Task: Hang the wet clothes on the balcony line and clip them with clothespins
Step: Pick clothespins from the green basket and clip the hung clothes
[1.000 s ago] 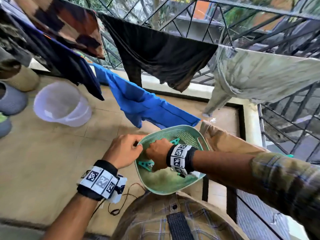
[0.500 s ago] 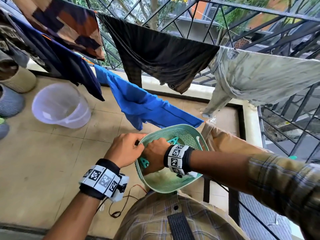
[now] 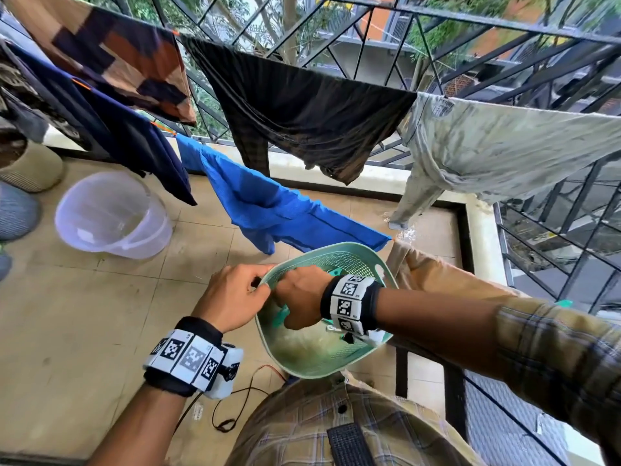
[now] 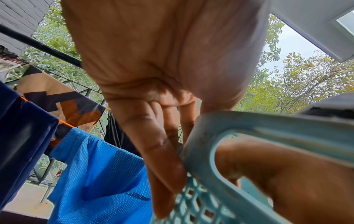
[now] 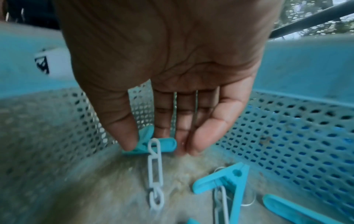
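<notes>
Clothes fill the line (image 3: 396,87) across the top of the head view: a patterned cloth (image 3: 111,52) at 11 o'clock, a black shirt (image 3: 302,112) at 12, a pale shirt (image 3: 504,146) at 2, and a blue shirt (image 3: 268,206) sagging toward the centre. None shows a pin that I can make out. A white bucket (image 3: 111,213) sits on the floor at 9 o'clock.

Below centre, the basket (image 3: 353,257) is gripped at its rim by the left hand (image 3: 232,297), fingers curled through the handle slot. The right hand (image 3: 299,301) is down inside, thumb and fingertips pinching a teal pin (image 5: 162,144) on the basket floor; a white chain (image 5: 155,171) trails from it. More pins (image 5: 228,180) lie loose at 5 o'clock in the right wrist view.

To do this pick well, the basket should be held level and steady, and the pin lifted straight up so its chain does not drag the others along. Taking one pin cleanly likely beats grabbing a tangle.

Against the frame a second back, the right hand has sunk deeper and covers more of the pins, the basket has tipped a little nearer, and the left grip is unchanged.
</notes>
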Available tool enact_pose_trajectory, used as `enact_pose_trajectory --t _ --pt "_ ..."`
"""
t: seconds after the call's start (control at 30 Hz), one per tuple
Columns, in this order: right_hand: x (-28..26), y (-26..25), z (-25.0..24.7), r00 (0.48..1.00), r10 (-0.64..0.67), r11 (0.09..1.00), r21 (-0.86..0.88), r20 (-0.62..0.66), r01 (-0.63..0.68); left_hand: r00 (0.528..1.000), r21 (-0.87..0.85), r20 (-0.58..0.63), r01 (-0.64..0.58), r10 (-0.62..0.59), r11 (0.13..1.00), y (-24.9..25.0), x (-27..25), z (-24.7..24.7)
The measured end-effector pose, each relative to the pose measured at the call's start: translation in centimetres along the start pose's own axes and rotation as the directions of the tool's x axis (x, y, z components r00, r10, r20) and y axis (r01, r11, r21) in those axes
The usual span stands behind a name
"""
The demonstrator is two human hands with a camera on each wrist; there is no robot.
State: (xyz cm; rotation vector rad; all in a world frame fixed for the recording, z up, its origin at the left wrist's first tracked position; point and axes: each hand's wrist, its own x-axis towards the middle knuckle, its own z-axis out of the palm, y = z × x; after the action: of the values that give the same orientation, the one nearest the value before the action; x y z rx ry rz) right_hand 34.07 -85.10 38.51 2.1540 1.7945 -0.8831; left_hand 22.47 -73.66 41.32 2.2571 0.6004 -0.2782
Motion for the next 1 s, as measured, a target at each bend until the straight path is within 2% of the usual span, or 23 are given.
enact_pose_trajectory --t 0.17,0.27,0.37,0.47,0.57,0.63,0.7,0.9,1.0 --pt "-1.5 2.1 -2.8 0.994 -0.035 0.974 0.220 -0.104 0.058 0.996 0.012 -0.053 0.078 -0.077 0.997 -1.8 -0.2 -1.4" --pt "-3.2 3.9 -4.7 0.966 0.068 0.938 0.347 -0.251 0.023 0.992 0.017 -0.082 0.099 -0.097 0.995 -3.5 -0.2 -2.5" --pt "-5.0 6.3 -6.5 0.903 0.276 0.888 0.447 -0.330 -0.108 0.986 0.006 -0.118 0.119 -0.118 0.993 -5.0 -0.3 -4.0" --pt "-5.9 9.7 -7.2 0.804 0.444 0.815 0.551 -0.395 -0.180 0.972 -0.020 -0.173 0.156 -0.157 0.988 -6.0 -0.6 -5.3" --pt "-5.0 13.3 -7.2 0.724 0.564 0.760 0.594 -0.397 -0.266 0.953 -0.042 -0.224 0.202 -0.206 0.979 -6.8 -0.8 -6.1" --pt "-3.3 15.3 -7.3 0.724 0.585 0.769 0.532 -0.364 -0.354 0.938 -0.068 -0.249 0.230 -0.240 0.971 -6.9 -0.9 -6.5" --pt "-1.2 16.9 -7.4 0.750 0.578 0.789 0.452 -0.321 -0.415 0.924 -0.105 -0.262 0.260 -0.279 0.960 -6.8 -1.0 -6.8" --pt "5.5 18.8 -7.9 0.829 0.529 0.825 0.339 -0.180 -0.452 0.869 -0.198 -0.319 0.329 -0.378 0.923 -6.2 -0.8 -6.5" --pt "8.6 18.9 -8.1 0.831 0.539 0.822 0.298 -0.136 -0.485 0.843 -0.240 -0.327 0.364 -0.428 0.900 -6.9 -0.3 -5.6"
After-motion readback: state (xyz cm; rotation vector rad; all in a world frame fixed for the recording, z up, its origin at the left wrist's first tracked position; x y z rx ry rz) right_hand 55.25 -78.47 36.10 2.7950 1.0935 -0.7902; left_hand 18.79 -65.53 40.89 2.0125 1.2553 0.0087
